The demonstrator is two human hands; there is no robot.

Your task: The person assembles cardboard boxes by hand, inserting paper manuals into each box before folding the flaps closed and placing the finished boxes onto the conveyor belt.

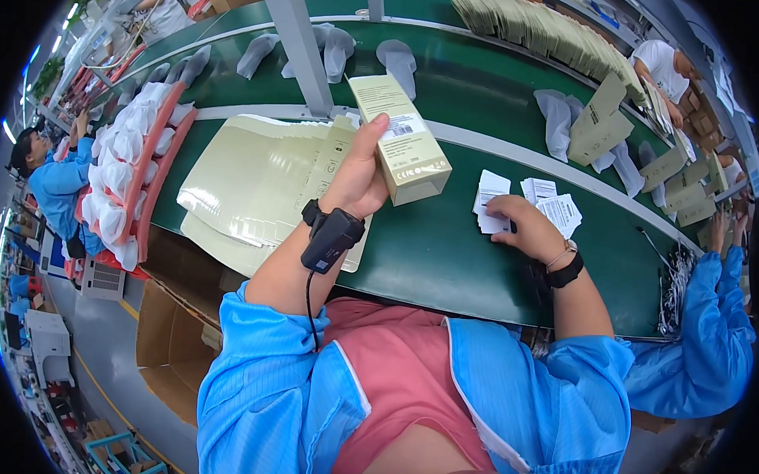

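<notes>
My left hand [363, 180] is wrapped round a pale olive carton box [399, 142] and holds it up, tilted, above the green work surface. Print and a white barcode label show on the box's sides. Over to the right, my right hand [526, 225] rests with curled fingers on a small pile of white printed cards [491, 195]; its fingertips touch the cards' edge, and I cannot tell whether one is pinched. Two more groups of cards, one a white fan [560, 211], lie just beyond that hand. Flat folded cartons [252, 178] are stacked to the left of the box.
Red trays [148, 166] of white wrapped items stand at the left. Behind a metal rail, a green conveyor [468, 98] carries grey bagged items [398, 64]. Cartons [601, 123] stand at the far right, near co-workers. An open cardboard box [171, 330] sits below the table's left edge.
</notes>
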